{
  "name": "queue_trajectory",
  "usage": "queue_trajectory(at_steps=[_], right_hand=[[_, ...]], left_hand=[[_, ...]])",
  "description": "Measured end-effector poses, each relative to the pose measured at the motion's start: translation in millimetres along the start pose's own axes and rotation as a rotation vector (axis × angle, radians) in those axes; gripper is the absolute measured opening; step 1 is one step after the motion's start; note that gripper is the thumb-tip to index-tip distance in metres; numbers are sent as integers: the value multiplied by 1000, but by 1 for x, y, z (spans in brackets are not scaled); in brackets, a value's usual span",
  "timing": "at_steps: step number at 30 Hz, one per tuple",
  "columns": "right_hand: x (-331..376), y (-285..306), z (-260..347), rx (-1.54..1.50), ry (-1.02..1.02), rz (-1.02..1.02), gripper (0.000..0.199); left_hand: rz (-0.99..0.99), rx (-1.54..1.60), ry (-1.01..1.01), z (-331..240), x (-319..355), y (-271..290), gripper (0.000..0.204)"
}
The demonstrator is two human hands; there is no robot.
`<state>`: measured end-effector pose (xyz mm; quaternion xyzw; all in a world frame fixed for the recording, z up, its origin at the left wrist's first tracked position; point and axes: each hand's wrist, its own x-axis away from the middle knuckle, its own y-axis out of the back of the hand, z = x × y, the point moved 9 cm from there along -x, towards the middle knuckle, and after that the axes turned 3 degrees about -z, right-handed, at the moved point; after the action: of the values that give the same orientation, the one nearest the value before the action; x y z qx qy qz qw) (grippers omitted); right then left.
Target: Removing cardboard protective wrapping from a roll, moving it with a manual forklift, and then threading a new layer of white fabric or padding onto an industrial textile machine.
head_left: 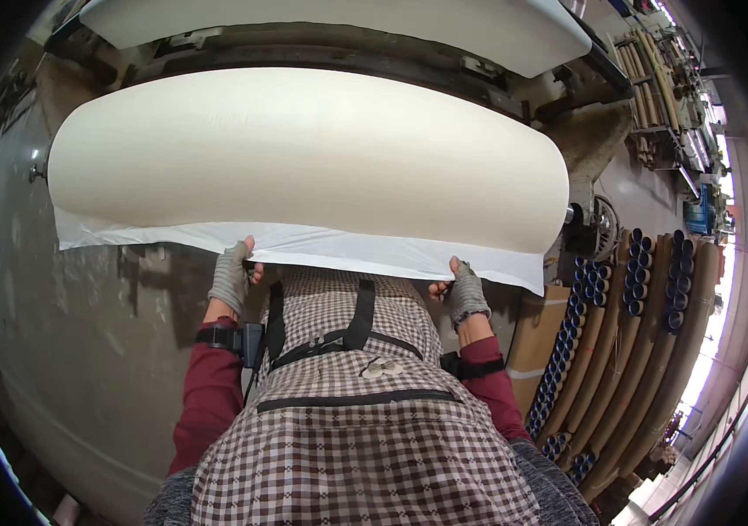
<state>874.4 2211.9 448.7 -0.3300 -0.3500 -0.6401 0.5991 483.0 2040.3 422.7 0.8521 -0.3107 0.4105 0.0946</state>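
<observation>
A large cream-coloured roll of sheet material (312, 158) lies crosswise on a machine before me. From its near side hangs a loose white sheet edge (339, 248), slightly wrinkled; whether it is cloth or paper I cannot tell. My left hand (233, 276), in a grey fingerless glove, pinches this edge left of the middle, thumb on top. Further right, my right hand (461, 294) grips the same edge in a matching glove, its thumb up and fingers curled beneath. Between the hands the edge is stretched fairly straight, while its outer corners hang free.
A second pale roll (347, 26) sits behind the first on the machine. At the roll's right end is a handwheel (603, 228). Several long cardboard tubes (663, 368) and stacked blue-rimmed tube ends (577, 307) stand to the right. Grey floor (85, 351) stretches out on the left.
</observation>
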Motion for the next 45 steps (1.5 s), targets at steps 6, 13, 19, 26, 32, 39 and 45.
queue_trajectory(at_steps=[6,13,19,26,32,39,45], right_hand=[[1,6,0,18,-13,-38,40],[18,-3,13,9,-7,-20,32],[34,-1,21,0,-3,-35,33],[25,2,17,-46,2,-26,36],[14,-9,35,-65,160,62,39],[8,-11,18,144,8,175,54],[30,29,23,-276,-120,262,72]], left_hand=[[-25,13,4,-2,5,-6,26],[-8,-15,-85,-16,14,-2,27],[2,-53,-129,-32,30,-4,30],[-47,244,58,5,35,-27,38],[476,344,251,14,72,-134,50],[342,423,70,4,63,-161,28],[264,333,18,-5,70,-146,22]])
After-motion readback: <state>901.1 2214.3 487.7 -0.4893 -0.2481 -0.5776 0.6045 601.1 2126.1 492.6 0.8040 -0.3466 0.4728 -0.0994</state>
